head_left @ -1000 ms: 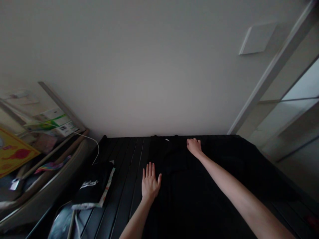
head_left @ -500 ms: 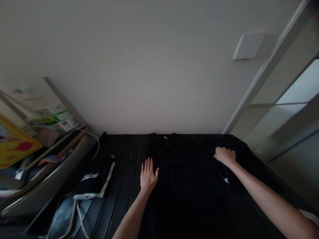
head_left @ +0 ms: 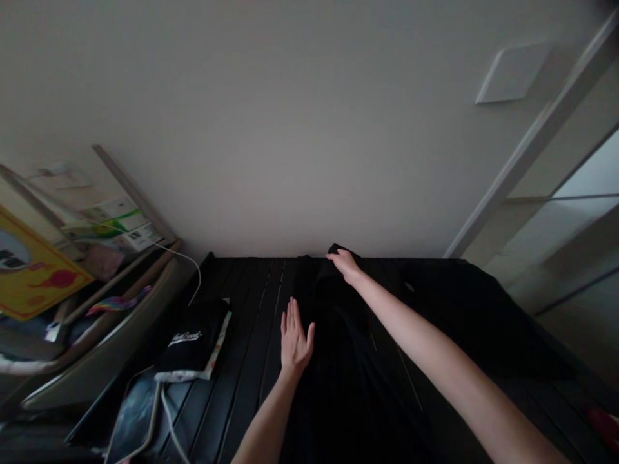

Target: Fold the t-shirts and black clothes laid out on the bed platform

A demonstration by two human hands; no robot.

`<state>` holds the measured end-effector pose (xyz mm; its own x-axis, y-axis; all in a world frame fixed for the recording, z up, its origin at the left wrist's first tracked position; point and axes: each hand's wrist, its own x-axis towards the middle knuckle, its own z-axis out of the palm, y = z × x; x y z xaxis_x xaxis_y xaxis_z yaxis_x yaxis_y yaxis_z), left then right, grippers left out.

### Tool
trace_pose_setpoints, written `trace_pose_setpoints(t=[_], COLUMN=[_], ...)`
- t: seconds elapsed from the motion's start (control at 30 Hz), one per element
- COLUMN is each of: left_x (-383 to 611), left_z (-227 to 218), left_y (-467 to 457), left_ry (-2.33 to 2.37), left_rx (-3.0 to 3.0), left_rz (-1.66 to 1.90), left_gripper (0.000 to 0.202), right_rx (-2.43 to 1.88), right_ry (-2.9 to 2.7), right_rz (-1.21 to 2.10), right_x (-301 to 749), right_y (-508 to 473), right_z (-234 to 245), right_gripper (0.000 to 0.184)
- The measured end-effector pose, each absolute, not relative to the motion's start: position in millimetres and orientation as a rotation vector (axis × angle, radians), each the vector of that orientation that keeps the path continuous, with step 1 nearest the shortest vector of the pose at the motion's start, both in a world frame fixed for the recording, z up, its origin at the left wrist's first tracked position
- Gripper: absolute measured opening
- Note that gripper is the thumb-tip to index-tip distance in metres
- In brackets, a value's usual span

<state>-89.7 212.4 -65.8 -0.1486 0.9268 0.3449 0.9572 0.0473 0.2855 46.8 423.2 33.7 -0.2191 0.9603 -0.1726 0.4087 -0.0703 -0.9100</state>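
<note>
A black garment (head_left: 358,361) lies spread on a dark slatted table (head_left: 242,361) against a pale wall. My left hand (head_left: 294,340) lies flat and open on the garment's left edge, fingers together and pointing away from me. My right hand (head_left: 344,263) reaches across to the far edge by the wall and is closed on a fold of the black cloth, which it lifts slightly there. The right part of the garment is folded over toward the left, under my right forearm.
A folded black cloth with white lettering (head_left: 191,345) rests on a patterned pad at the table's left. A white cable (head_left: 188,264) runs past it. Boxes and a yellow printed sheet (head_left: 33,277) crowd a tilted shelf at left. A door frame (head_left: 532,142) stands at right.
My right hand gripped the garment at the right and carried it leftward to the far middle, folding that side over. My left hand stayed flat in place.
</note>
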Motion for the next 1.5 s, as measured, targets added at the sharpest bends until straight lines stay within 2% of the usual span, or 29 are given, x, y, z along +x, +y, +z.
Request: trace_pose_setpoints(t=[0.2, 0.3, 0.5, 0.57, 0.63, 0.73, 0.8, 0.9, 0.97, 1.07, 1.2, 1.3, 1.4, 1.5], left_x=[-90, -90, -86, -86, -86, -87, -87, -89, -91, -95, -98, -99, -100, -100], left_z=[-65, -69, -74, -75, -77, -80, -81, -74, -66, -56, -54, -62, -71, -76], left_y=[212, 214, 218, 218, 218, 221, 222, 219, 209, 178, 115, 67, 33, 15], left_ry=[-2.239, -2.259, -2.28, -2.287, -2.294, -2.289, -2.265, -2.224, -2.203, -2.131, -2.07, -2.195, -2.389, -2.402], left_rx=[-1.999, -1.999, -2.006, -1.997, -1.998, -2.013, -2.017, -1.999, -1.975, -1.982, -2.166, -2.122, -1.944, -2.008], left_rz=[-0.71, -0.606, -0.464, -0.468, -0.49, -0.609, -0.767, -0.955, -1.014, -1.14, -1.093, -0.962, -0.867, -0.827], left_gripper=[0.069, 0.06, 0.054, 0.054, 0.053, 0.051, 0.048, 0.04, 0.037, 0.033, 0.031, 0.035, 0.04, 0.043], right_rx=[-1.392, -1.376, -1.334, -1.34, -1.438, -1.654, -1.787, -1.9, -1.897, -1.841, -1.776, -1.724, -1.642, -1.461], right_ry=[-1.709, -1.778, -1.985, -2.055, -2.213, -2.488, -2.626, -2.657, -2.632, -2.602, -2.548, -2.54, -2.548, -2.616], right_rz=[1.38, 1.282, 1.141, 1.097, 0.948, 0.619, 0.368, 0.074, -0.007, -0.13, -0.302, -0.269, -0.113, 0.162], right_x=[13, 41, 118, 143, 166, 190, 199, 203, 204, 206, 208, 198, 172, 140], right_y=[376, 345, 251, 209, 169, 115, 90, 70, 66, 65, 61, 55, 45, 32], right_z=[-21, -37, -42, -44, -49, -54, -54, -49, -44, -37, -16, 14, 43, 53], right_gripper=[0.034, 0.022, 0.016, 0.023, 0.038, 0.062, 0.07, 0.058, 0.047, 0.04, 0.027, 0.019, 0.022, 0.025])
